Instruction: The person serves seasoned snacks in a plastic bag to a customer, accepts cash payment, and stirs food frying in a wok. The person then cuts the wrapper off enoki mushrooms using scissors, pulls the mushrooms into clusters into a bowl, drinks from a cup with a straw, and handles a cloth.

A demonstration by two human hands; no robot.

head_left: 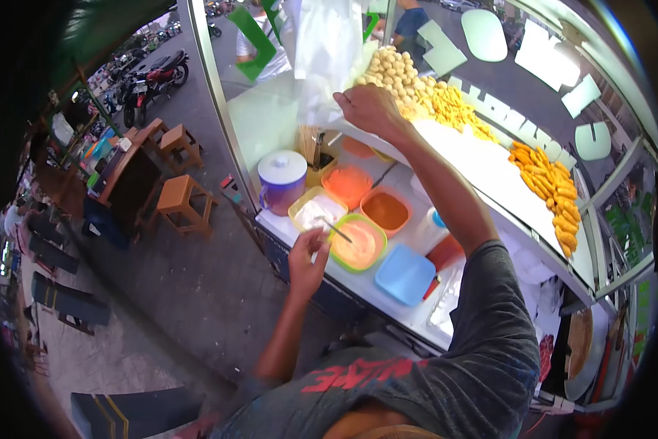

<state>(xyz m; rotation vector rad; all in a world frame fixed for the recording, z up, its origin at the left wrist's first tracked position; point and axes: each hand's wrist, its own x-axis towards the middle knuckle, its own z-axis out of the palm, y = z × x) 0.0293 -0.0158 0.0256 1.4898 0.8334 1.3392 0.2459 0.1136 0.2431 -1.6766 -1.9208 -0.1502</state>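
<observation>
My left hand (308, 260) is beside the front tubs, its fingers loosely curved and apart with nothing visible between them. Just by its fingertips, a spoon (339, 233) rests in a green-rimmed tub (382, 257) of pale pink-orange sauce or powder. Next to that stands a tub of white powder (318, 211). Farther up, my right hand (373, 111) reaches over the counter's raised shelf with its fingers curled down. Clear plastic bags (321, 73) hang right beside its fingertips. Behind the hand is a heap of round, pale brown balls (398, 73). What the curled fingers hold is hidden.
Nearby are an orange-red tub (348, 186), a brown-orange tub (385, 211), a lidded jug (283, 179), skewers (310, 146) and a blue lidded box (405, 274). Yellow fried pieces (548, 183) line the shelf. Glass panes enclose the cart; stools (185, 201) stand left.
</observation>
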